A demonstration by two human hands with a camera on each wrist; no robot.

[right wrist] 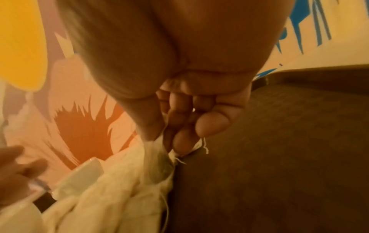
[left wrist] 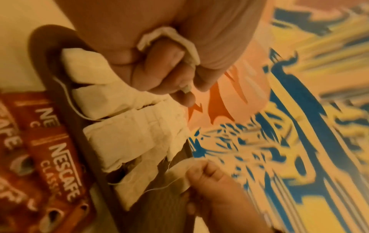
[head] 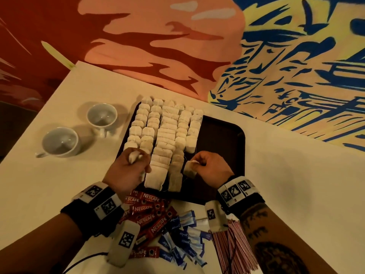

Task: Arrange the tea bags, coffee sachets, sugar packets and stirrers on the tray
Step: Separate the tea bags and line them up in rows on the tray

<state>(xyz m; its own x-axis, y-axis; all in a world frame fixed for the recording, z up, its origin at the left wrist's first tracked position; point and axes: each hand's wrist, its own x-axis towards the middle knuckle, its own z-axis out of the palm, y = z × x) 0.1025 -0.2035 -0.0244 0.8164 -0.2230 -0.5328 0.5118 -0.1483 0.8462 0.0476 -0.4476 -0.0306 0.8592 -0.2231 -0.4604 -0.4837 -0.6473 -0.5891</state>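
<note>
Five tea-bag rows [head: 166, 135] on one tray [head: 221, 135]; each hand's grip, left [head: 128, 171] and right [head: 211, 167], holds one

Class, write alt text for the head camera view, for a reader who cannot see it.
Seen from above, the left hand and right hand each hold a tea bag over a dark tray whose left half is filled with rows of tea bags. Coffee sachets, sugar packets and stirrers lie on the table nearby, two white cups to the left.
</note>
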